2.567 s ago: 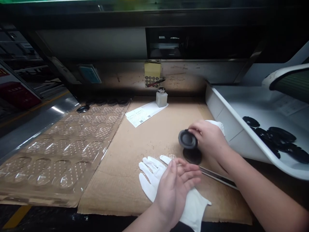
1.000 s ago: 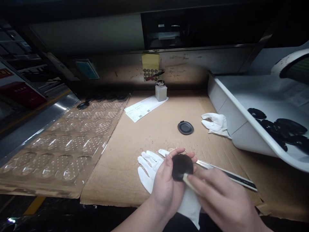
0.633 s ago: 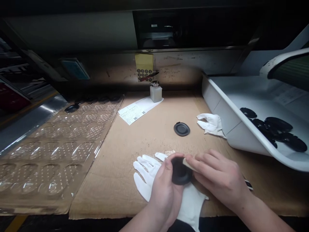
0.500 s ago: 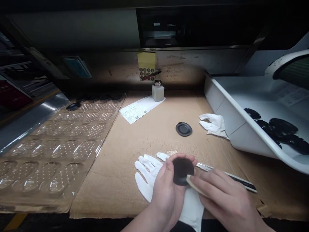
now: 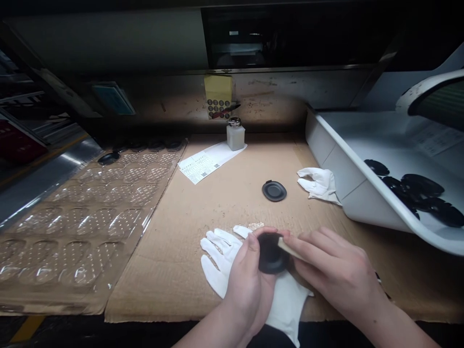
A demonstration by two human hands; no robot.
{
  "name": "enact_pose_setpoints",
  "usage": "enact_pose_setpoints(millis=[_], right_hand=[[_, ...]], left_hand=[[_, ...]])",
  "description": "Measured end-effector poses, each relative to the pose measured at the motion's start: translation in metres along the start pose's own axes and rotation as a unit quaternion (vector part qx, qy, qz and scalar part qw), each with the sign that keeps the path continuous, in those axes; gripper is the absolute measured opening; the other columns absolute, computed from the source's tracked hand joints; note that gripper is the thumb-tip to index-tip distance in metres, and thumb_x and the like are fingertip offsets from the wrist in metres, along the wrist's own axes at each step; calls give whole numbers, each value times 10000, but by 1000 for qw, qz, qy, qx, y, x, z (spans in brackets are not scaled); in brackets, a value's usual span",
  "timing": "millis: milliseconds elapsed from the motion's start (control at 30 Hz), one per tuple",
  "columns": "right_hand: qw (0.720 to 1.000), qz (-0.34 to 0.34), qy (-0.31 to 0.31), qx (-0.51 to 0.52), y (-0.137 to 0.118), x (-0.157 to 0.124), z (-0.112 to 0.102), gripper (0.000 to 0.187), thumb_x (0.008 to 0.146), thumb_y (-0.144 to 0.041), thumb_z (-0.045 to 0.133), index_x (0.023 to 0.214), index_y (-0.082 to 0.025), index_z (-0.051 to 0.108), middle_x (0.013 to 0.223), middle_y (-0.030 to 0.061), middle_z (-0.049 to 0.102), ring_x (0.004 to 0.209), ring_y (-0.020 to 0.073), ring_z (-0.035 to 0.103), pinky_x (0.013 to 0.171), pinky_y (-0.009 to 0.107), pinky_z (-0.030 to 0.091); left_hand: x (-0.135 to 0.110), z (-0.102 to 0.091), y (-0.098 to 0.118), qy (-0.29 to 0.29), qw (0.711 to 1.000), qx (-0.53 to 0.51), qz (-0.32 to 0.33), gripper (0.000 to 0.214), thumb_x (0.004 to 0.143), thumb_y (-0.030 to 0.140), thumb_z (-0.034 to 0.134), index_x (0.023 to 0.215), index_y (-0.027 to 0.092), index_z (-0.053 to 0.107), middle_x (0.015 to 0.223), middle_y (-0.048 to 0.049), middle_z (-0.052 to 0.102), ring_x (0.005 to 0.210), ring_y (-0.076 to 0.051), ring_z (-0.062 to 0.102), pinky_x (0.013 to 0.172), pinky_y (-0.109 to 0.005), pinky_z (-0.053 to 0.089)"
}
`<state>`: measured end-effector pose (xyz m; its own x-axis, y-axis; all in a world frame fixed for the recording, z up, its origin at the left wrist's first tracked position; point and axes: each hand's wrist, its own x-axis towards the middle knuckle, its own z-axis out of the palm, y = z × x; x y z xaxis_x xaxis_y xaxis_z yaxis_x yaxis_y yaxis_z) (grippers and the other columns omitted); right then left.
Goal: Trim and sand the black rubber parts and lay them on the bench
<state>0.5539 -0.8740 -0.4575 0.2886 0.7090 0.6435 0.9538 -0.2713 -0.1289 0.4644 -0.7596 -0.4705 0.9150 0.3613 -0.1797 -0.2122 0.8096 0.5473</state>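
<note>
My left hand (image 5: 250,282) is closed round a round black part (image 5: 271,254), held up over a white glove (image 5: 221,256) that lies flat on the cardboard. My right hand (image 5: 331,270) pinches a thin pale stick (image 5: 286,247) whose tip lies against the part's upper right edge. A second black part (image 5: 274,190) rests on the cardboard farther back, apart from both hands. Most of the metal ruler behind my right hand is hidden.
A clear blister tray (image 5: 90,208) with several pockets lies on the left. A white bin (image 5: 366,193) on the right holds several black parts (image 5: 416,191). A crumpled white glove (image 5: 319,183), a small dispenser bottle (image 5: 235,135) and a printed paper slip (image 5: 208,162) lie toward the back.
Since the first frame my left hand has taken the black part and my right hand has picked up the stick. In the last half second the stick's tip moved from the part's lower edge to its top.
</note>
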Motion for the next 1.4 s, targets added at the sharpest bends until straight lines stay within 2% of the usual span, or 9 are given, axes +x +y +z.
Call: enact_pose_setpoints(millis=[100,300,500,733,967,1067,1167,1233,1400], right_hand=[[1000,0,4,1,1,4,0,234,779,-130,527,975,-216,622,752,4,603,668,96,495,595,216,387],[1000,15,-18,18,0,-4,-2,283,793,-121,499,1037,-220,603,754,11,591,670,98,494,578,220,380],[1000,12,1,15,-1,5,2,260,772,-129,536,1000,-228,616,743,-2,591,661,103,477,570,230,376],[996,-4,-40,76,-8,-28,-3,325,789,-92,505,1090,-197,567,937,53,602,807,125,522,688,248,441],[993,-12,-68,95,9,-30,-12,356,783,-84,527,1101,-243,550,936,35,594,783,109,513,662,229,435],[990,-27,-68,122,-4,-25,-1,311,790,-103,528,1079,-213,565,926,39,600,808,118,505,697,246,431],[989,-28,-29,139,-25,-15,11,231,808,-125,511,1007,-204,598,791,24,596,760,119,489,698,258,418],[990,-23,-26,138,-33,-10,14,212,821,-139,495,986,-214,607,732,16,578,718,115,473,662,252,406],[989,-32,-87,113,-13,-20,2,234,832,-165,491,1031,-240,588,849,22,587,765,114,480,646,236,398]], left_hand=[[0,0,0,15,1000,16,5,334,856,386,379,967,131,563,997,-85,573,1002,-200,525,909,-355,395],[-1,0,1,-7,1000,3,-7,353,855,405,367,974,129,552,1033,-127,581,1005,-229,534,913,-398,388],[0,0,1,16,1000,21,8,325,858,381,379,948,134,571,991,-79,568,988,-190,529,920,-355,391],[0,-1,-1,6,1000,-2,5,356,849,415,377,1005,124,512,1055,-154,579,1077,-290,517,935,-427,368],[1,-1,0,-9,1000,-2,-6,382,847,447,356,1016,131,489,1054,-156,581,1048,-273,532,952,-424,342],[1,-1,0,-6,1000,-17,-6,372,845,449,357,992,135,492,1008,-137,584,1002,-246,549,947,-410,344],[1,-1,0,-6,999,-26,-19,371,845,446,361,995,135,495,981,-125,584,986,-229,550,967,-405,332],[1,-1,0,-14,999,-25,-27,381,845,445,360,1022,135,495,987,-122,581,995,-229,545,984,-407,320],[2,-3,-1,-18,999,-33,-23,421,849,441,353,1072,111,488,1011,-143,568,995,-237,535,991,-431,308]])
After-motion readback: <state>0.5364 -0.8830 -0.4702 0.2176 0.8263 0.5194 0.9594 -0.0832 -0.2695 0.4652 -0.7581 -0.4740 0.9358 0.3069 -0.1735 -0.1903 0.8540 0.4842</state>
